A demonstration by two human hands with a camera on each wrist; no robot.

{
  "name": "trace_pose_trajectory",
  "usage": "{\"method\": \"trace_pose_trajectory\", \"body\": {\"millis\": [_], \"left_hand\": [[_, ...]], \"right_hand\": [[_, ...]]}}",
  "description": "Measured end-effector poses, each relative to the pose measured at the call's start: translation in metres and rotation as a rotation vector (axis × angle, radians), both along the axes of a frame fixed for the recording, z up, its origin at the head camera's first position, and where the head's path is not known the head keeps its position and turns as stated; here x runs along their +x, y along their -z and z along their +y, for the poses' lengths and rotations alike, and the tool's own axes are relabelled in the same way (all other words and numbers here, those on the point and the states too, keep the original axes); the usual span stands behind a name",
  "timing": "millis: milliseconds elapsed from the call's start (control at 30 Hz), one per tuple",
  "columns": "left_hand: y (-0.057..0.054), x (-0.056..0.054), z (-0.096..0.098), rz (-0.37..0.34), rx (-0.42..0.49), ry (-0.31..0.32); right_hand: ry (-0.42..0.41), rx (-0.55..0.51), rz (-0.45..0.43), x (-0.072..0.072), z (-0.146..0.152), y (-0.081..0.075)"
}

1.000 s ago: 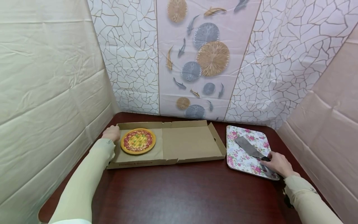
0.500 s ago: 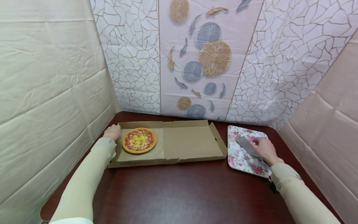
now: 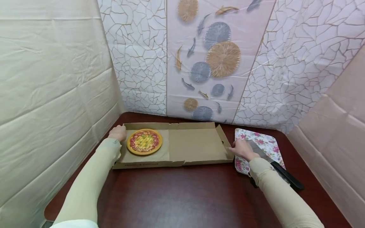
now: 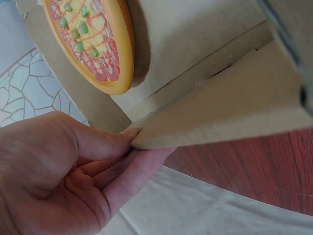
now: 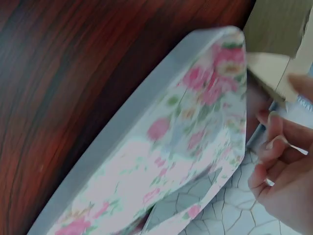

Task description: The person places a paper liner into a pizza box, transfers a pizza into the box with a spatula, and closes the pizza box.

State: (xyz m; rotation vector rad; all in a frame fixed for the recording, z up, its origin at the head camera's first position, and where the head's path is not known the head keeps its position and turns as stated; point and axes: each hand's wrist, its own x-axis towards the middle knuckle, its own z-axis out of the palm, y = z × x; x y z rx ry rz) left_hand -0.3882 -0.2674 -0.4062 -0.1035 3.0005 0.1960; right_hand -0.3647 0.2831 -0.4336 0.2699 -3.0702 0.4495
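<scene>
My left hand (image 3: 118, 133) pinches the left wall of the flat, opened cardboard pizza box (image 3: 196, 145); the left wrist view has its thumb and fingers (image 4: 142, 166) on the box's edge. In the left half of the box lies a round toy pizza (image 3: 144, 141) with a yellow crust. My right hand (image 3: 242, 148) reaches over the floral tray (image 3: 269, 142) to the box's right-hand flap (image 3: 223, 139). In the right wrist view its loosely bent fingers (image 5: 274, 142) are right at the flap's edge, blurred. A wide-bladed spatula (image 3: 260, 152) lies on the tray, partly behind the right forearm.
The dark red wooden table (image 3: 176, 193) extends in front of the box. Cream fabric (image 3: 57, 79) hangs at the left, and a patterned curtain (image 3: 205, 63) hangs behind the table. The spatula's black handle (image 3: 288, 175) sticks out past the tray's near edge.
My right hand has left the spatula's handle and moved left across the tray to the box's right flap. The left hand keeps its grip on the box. The head view has shifted slightly.
</scene>
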Motion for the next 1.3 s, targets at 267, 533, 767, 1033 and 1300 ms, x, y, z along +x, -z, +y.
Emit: {"method": "trace_pose_trajectory", "body": {"millis": [267, 533, 767, 1033, 1300], "left_hand": [[0.001, -0.002, 0.0, -0.006, 0.005, -0.001], [-0.002, -0.003, 0.002, -0.007, 0.003, 0.006], [-0.001, -0.002, 0.0, -0.001, -0.001, -0.001], [0.001, -0.002, 0.002, -0.02, -0.007, -0.009], [0.0, -0.003, 0.002, -0.021, -0.002, -0.034]], "right_hand": [[-0.046, 0.031, 0.106, -0.004, -0.005, 0.003], [-0.071, 0.006, 0.172, -0.003, -0.007, -0.013], [-0.057, -0.01, 0.183, -0.004, -0.011, -0.027], [-0.078, -0.045, 0.248, -0.001, -0.013, -0.043], [-0.073, -0.026, 0.238, -0.005, -0.023, -0.07]]}}
